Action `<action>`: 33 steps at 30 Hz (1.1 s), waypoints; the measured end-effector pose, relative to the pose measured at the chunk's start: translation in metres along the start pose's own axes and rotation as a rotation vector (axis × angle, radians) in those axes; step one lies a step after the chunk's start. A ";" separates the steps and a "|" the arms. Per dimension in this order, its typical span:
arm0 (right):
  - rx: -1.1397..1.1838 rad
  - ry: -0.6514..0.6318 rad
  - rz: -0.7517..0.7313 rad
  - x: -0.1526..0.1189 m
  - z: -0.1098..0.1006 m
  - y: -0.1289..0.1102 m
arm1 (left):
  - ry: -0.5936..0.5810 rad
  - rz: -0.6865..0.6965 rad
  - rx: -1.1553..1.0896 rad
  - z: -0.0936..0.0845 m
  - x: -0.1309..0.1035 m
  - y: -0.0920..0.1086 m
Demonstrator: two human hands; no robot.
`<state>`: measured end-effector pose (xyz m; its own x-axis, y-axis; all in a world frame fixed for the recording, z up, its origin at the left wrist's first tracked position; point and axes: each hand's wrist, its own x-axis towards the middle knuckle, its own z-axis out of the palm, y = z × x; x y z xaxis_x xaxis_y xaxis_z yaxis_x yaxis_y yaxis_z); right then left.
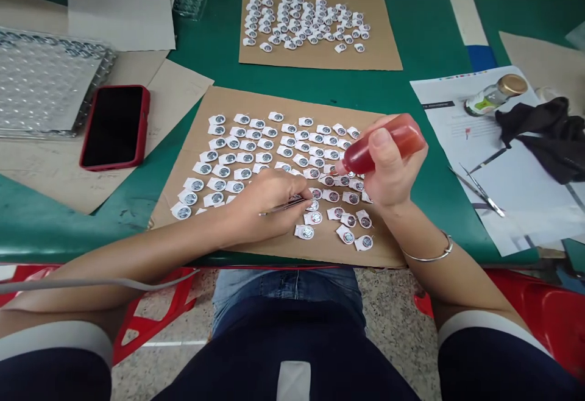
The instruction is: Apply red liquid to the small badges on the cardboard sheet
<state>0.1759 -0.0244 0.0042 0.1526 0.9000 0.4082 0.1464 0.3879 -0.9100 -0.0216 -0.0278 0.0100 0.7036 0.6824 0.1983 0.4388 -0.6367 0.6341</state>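
My right hand (393, 175) is wrapped round a soft squeeze bottle (388, 142) of red liquid. The bottle tilts down to the left, its pale nozzle (339, 168) close over the small white tabs with round printed faces (331, 195). Whether the tip touches one cannot be made out. In my left hand (269, 206), closed low over the same sheet, is a thin metal tool (281, 206), perhaps tweezers; its working end is hidden by the fingers. Many such tabs lie in loose rows on the brown cardboard sheet (183, 163) under both hands.
A second cardboard sheet (320, 60) full of tabs lies farther back. To the left are a red-cased phone (115, 127), bubble wrap (41, 84) and loose card. On the right, printed paper (457, 120) bears a glass jar (496, 94), black cloth (546, 136) and a slim metal tool (482, 192).
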 end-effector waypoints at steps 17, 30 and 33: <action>0.035 -0.009 -0.014 -0.003 0.005 0.002 | -0.064 0.175 0.087 0.004 -0.002 -0.001; -0.293 -0.158 0.003 -0.009 0.006 -0.004 | 0.054 0.546 0.677 0.026 -0.016 0.021; -0.316 -0.171 0.027 -0.009 0.007 -0.003 | 0.068 0.555 0.687 0.026 -0.017 0.021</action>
<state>0.1672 -0.0326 0.0028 -0.0012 0.9396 0.3421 0.4439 0.3071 -0.8418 -0.0098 -0.0620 0.0010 0.8899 0.2165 0.4016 0.2977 -0.9425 -0.1516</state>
